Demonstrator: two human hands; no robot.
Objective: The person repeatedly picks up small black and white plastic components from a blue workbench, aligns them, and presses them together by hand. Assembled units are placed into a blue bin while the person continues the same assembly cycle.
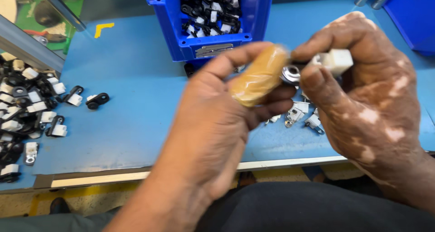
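Observation:
My left hand (213, 118) is raised over the blue table (136, 91), its index finger wrapped in tan tape, fingers pinching the black end of a small clip part (317, 64) with a silver metal eyelet. My right hand (367, 87) grips the same part by its white plastic end, thumb and forefinger closed on it. Both hands meet just in front of a blue bin (174, 25). Several similar small white and metal parts (299, 114) lie on the table under my right hand.
The blue bin holds several black-and-white clips (210, 12). A heap of the same clips (27, 109) covers the table's left side, with a few strays (97, 100) nearby. Another blue container (414, 19) stands at the far right. The table's front edge (113, 175) runs above my lap.

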